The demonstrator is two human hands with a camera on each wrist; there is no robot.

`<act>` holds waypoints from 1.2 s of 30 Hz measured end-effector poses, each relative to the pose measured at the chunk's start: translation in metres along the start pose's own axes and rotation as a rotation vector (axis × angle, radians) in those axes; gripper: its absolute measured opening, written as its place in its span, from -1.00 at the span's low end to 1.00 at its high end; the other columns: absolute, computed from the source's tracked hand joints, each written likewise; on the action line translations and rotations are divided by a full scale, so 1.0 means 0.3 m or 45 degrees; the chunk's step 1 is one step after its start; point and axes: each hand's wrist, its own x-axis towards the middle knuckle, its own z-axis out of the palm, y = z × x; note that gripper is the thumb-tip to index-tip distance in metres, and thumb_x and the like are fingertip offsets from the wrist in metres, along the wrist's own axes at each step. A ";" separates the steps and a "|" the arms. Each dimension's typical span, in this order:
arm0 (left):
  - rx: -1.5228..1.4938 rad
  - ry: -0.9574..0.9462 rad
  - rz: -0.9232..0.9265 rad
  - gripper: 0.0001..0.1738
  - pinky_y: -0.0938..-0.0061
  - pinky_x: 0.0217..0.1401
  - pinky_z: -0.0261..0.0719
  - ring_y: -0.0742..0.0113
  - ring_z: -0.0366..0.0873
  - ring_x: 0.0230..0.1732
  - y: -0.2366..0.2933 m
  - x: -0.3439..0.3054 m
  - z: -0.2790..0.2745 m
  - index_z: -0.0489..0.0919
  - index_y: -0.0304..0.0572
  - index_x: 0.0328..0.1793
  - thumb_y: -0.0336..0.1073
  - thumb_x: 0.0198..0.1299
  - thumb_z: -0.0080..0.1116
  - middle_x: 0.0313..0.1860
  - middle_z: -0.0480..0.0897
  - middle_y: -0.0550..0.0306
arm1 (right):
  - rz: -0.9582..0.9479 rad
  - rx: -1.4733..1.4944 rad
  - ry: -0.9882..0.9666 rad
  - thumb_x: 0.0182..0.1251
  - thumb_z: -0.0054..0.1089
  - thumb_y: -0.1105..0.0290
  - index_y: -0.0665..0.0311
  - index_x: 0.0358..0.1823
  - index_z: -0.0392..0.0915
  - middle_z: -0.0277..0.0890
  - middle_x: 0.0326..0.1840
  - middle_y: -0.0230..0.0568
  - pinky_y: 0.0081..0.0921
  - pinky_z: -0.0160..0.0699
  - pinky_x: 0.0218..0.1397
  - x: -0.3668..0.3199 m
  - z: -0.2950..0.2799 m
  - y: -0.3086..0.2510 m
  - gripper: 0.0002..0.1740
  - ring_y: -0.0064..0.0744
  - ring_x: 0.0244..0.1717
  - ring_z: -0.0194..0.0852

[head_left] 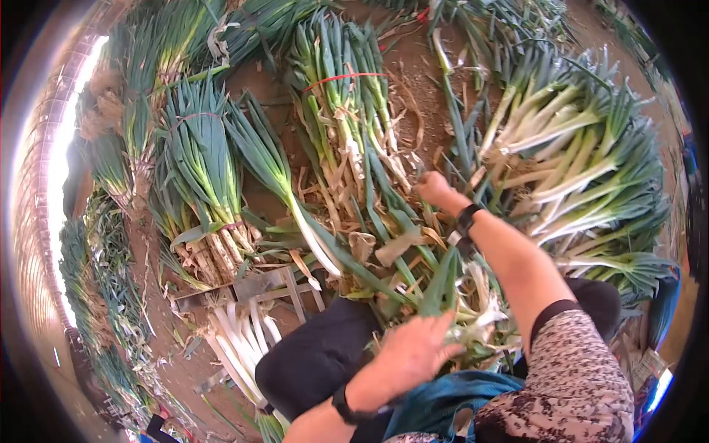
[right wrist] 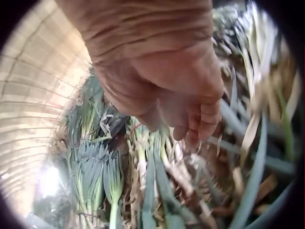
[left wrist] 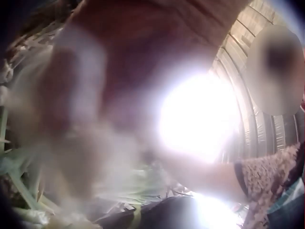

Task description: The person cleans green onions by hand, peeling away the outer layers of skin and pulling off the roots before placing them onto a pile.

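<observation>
My left hand (head_left: 413, 354) is low in the head view, its fingers extended over a messy heap of green onion leaves and peelings (head_left: 480, 317) in front of my lap. Motion blurs this hand in the left wrist view. My right hand (head_left: 439, 190) reaches forward, over loose outer leaves on the ground. Its fingers (right wrist: 209, 117) curl under the palm in the right wrist view; I cannot tell whether they pinch anything. Just beyond it lies a bundle of green onions (head_left: 343, 96) with a red tie. One peeled green onion (head_left: 310, 229) lies to the left.
Peeled green onions (head_left: 561, 162) are piled at the right. Another tied bundle (head_left: 199, 148) stands at the left beside a metal frame (head_left: 284, 284). White stalks (head_left: 240, 332) lie near my left knee (head_left: 317, 354). Scraps cover the brown soil.
</observation>
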 end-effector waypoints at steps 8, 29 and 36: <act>-0.080 0.013 -0.052 -0.34 0.28 -0.13 0.52 0.00 0.51 -0.21 0.004 -0.024 -0.083 0.37 -0.42 0.24 -0.08 0.13 0.21 -0.25 0.52 -0.12 | 0.175 0.026 0.281 0.14 0.00 0.43 0.41 -0.14 0.46 0.51 -0.15 0.27 -0.07 0.46 0.03 0.130 0.270 -0.052 -0.73 0.20 -0.03 0.48; -2.266 0.872 -0.550 -0.82 0.21 -0.23 0.63 0.14 0.59 -0.26 -0.732 0.426 0.438 0.55 -0.08 -0.06 -0.31 0.22 0.18 -0.28 0.61 0.10 | -0.018 0.330 -1.093 0.03 0.39 0.20 0.35 -0.13 0.59 0.62 -0.32 -0.23 -0.44 0.54 -0.22 -1.352 -0.221 -0.146 -0.56 -0.42 -0.28 0.54; -2.161 0.617 -0.427 -0.80 0.33 -0.25 0.57 0.26 0.60 -0.33 -0.290 0.248 0.264 0.63 -0.15 -0.12 -0.21 0.26 0.16 -0.28 0.68 0.14 | 0.231 0.611 -0.481 0.28 0.16 -0.04 0.45 -0.03 0.50 0.56 -0.34 -0.18 -0.45 0.44 -0.45 -1.236 -0.214 -0.183 -0.40 -0.46 -0.45 0.47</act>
